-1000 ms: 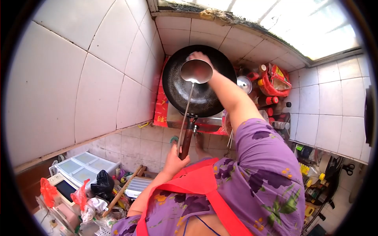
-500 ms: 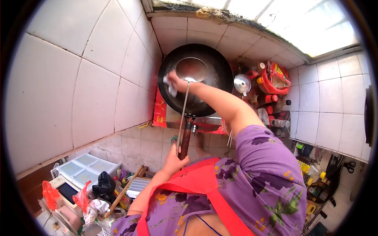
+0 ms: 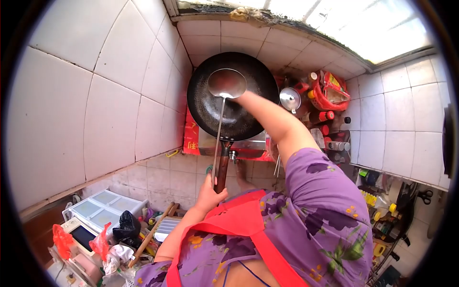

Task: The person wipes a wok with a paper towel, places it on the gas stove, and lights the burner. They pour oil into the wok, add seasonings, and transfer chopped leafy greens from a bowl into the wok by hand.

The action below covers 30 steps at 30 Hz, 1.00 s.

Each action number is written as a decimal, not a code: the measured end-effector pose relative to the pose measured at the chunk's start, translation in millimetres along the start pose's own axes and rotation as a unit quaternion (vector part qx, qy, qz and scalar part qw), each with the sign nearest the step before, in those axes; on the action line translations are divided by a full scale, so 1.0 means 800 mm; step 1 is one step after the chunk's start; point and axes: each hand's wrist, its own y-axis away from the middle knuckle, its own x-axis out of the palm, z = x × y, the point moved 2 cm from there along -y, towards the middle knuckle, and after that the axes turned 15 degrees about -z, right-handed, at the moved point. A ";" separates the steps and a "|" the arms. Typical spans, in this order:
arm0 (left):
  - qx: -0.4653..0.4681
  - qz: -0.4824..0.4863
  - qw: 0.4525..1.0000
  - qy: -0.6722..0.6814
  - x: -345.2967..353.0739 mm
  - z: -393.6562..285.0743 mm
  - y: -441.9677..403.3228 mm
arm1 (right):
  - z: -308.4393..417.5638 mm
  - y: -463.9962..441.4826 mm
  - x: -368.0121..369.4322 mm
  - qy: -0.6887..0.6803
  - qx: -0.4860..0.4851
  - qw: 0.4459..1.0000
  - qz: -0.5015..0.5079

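Note:
My left hand [image 3: 209, 195] is closed around the thin handle of a long metal skimmer [image 3: 227, 79], right beside the wooden wok handle [image 3: 223, 167]. The skimmer's round head hangs over a large black wok [image 3: 260, 91], between the camera and the wok's bowl. My right hand [image 3: 237, 97] reaches into the wok behind that head. Only the wrist and the near edge of the hand show, so its fingers and anything in them are hidden. Under the wok stands a stove [image 3: 256, 146] with a red surround.
A metal funnel [image 3: 290, 99], sauce bottles [image 3: 321, 116] and a red basket [image 3: 330, 95] stand right of the wok. Tiled wall [image 3: 158, 91] rises close on the left. Clutter with a white drawer box [image 3: 107, 208] and a wooden stick [image 3: 152, 234] is at lower left.
My right hand, which held a crumpled white cloth at the wok's left side, has moved right, behind the skimmer head. My left hand still grips the skimmer; the view has shifted slightly.

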 end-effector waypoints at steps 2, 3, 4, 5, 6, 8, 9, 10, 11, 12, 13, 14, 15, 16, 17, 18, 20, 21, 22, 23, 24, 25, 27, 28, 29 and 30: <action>-0.014 0.005 1.000 0.002 -0.003 -0.011 0.001 | 0.085 0.017 -0.018 -0.204 0.218 0.929 0.217; -0.026 0.011 1.000 0.009 -0.003 -0.014 0.001 | 0.147 0.016 -0.080 -0.093 0.001 0.965 0.246; -0.024 0.011 1.000 0.009 -0.004 -0.013 0.000 | 0.156 0.041 -0.092 -0.095 0.004 0.965 0.246; -0.043 0.019 0.999 0.010 -0.005 -0.008 0.001 | 0.140 0.064 -0.098 -0.117 -0.015 0.956 0.269; -0.062 0.027 0.998 0.011 -0.004 -0.002 0.002 | 0.130 0.063 -0.126 -0.078 0.007 0.956 0.283; -0.026 0.013 1.000 0.009 0.001 0.027 -0.001 | 0.088 0.045 -0.157 0.024 0.079 0.953 0.293; 0.009 -0.002 1.000 0.004 0.003 0.034 -0.001 | 0.057 0.040 -0.154 0.087 0.129 0.945 0.287; 0.011 -0.002 1.000 0.006 0.004 0.032 -0.002 | 0.038 0.036 -0.148 0.139 0.140 0.964 0.177; 0.007 -0.002 1.000 0.001 0.003 0.028 -0.002 | 0.028 0.034 -0.142 0.186 0.148 0.969 0.065; 0.003 -0.001 1.000 -0.005 0.002 0.025 -0.001 | 0.034 0.030 -0.130 0.232 0.160 0.957 0.068; 0.002 0.000 1.000 -0.005 0.002 0.023 0.001 | 0.050 0.026 -0.123 0.168 0.246 0.952 0.074; 0.001 0.000 1.000 -0.002 0.003 0.021 0.002 | 0.057 0.037 -0.098 0.098 0.235 0.965 0.063; 0.002 0.000 1.000 0.001 0.003 0.019 0.000 | 0.095 0.046 -0.096 0.076 0.217 0.966 0.122; 0.001 0.000 1.000 0.000 0.003 0.020 0.000 | 0.117 0.054 -0.086 0.079 0.143 0.970 0.178; -0.004 -0.003 1.000 -0.004 0.003 0.022 0.002 | 0.152 0.056 -0.100 0.042 0.113 0.956 0.269; -0.006 -0.004 1.000 -0.007 0.005 0.023 0.001 | 0.161 0.082 -0.085 -0.057 0.126 0.963 0.233; 0.016 -0.010 1.000 -0.014 0.007 0.028 -0.001 | 0.170 0.086 -0.099 -0.132 0.158 0.933 0.295; 0.034 -0.016 0.999 -0.023 0.007 0.029 0.000 | 0.173 0.082 -0.117 -0.175 0.188 0.902 0.348; 0.035 -0.017 0.999 -0.023 0.006 0.023 0.002 | 0.167 0.085 -0.123 -0.274 0.270 0.836 0.391; 0.017 -0.019 0.999 -0.023 0.005 0.016 0.004 | 0.159 0.087 -0.132 -0.368 0.345 0.752 0.425; 0.000 -0.023 0.999 -0.023 0.004 0.012 0.005 | 0.151 0.086 -0.145 -0.448 0.365 0.699 0.421; 0.000 -0.024 0.999 -0.022 0.004 0.012 0.006 | 0.147 0.083 -0.158 -0.492 0.429 0.668 0.357; 0.001 -0.033 0.999 -0.013 0.006 0.017 0.006 | 0.125 0.065 -0.179 -0.583 0.474 0.606 0.262; 0.002 -0.032 0.999 -0.013 0.007 0.019 0.005 | 0.100 0.061 -0.177 -0.574 0.474 0.625 0.234; 0.004 -0.030 0.999 -0.013 0.007 0.022 0.005 | 0.075 0.058 -0.174 -0.565 0.474 0.643 0.206; 0.006 -0.029 0.999 -0.013 0.007 0.024 0.004 | 0.062 0.051 -0.182 -0.535 0.475 0.671 0.196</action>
